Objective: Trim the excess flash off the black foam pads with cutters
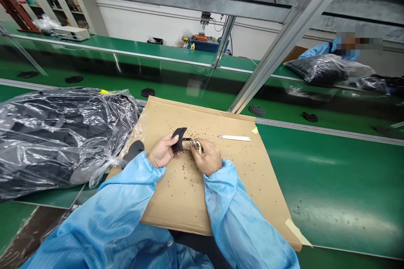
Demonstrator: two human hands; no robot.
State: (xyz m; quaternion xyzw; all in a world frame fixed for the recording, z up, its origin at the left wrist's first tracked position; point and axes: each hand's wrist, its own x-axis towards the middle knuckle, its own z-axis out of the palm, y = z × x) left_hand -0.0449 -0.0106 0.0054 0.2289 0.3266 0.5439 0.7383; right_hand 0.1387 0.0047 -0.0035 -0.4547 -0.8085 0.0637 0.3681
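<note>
My left hand is closed around a black curved part, thumb on its face, above a sheet of brown cardboard. A short dark stem sticks out from the part toward the right. Close beside it, my right hand grips a small metal tool with a yellowish handle; the fingers hide most of it. The tool's tip is at the stem's end, though I cannot tell if they touch. Many tiny black bits lie scattered on the cardboard.
A slim white knife-like tool lies right of my hands. On the left rests a big clear bag of black parts, a loose dark piece beside it. More black parts sit on the green belt. A metal post slants overhead.
</note>
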